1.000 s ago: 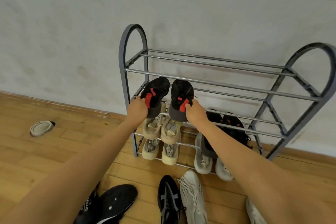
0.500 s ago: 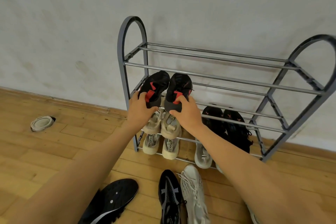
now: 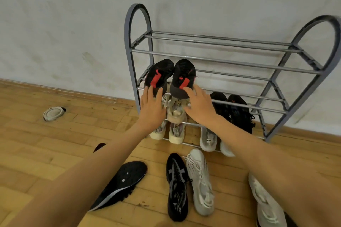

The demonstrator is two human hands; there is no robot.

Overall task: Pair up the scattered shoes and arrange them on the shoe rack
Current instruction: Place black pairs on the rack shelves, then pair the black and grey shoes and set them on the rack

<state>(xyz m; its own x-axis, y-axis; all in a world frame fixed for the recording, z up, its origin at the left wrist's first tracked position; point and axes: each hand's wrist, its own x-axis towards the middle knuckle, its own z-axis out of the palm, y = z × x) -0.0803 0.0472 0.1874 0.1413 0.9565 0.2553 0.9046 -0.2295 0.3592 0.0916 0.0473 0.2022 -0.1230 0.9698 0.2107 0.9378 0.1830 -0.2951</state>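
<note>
A grey metal shoe rack stands against the wall. Two black shoes with red marks rest side by side on the left of its middle shelf. My left hand and my right hand hover just in front of their heels, fingers spread, fingertips touching or almost touching them. On the bottom shelf sit a beige pair, a white pair and a black pair. On the floor lie a black shoe on its side, a black patterned shoe, and white shoes.
The top shelf of the rack holds nothing, and the right part of the middle shelf is bare. A single pale shoe lies far left near the wall's baseboard. Wooden floor stretches to the left.
Both hands have let go of the black and red shoes, opened their fingers and drawn back a little. The pair now rests on the middle shelf.
</note>
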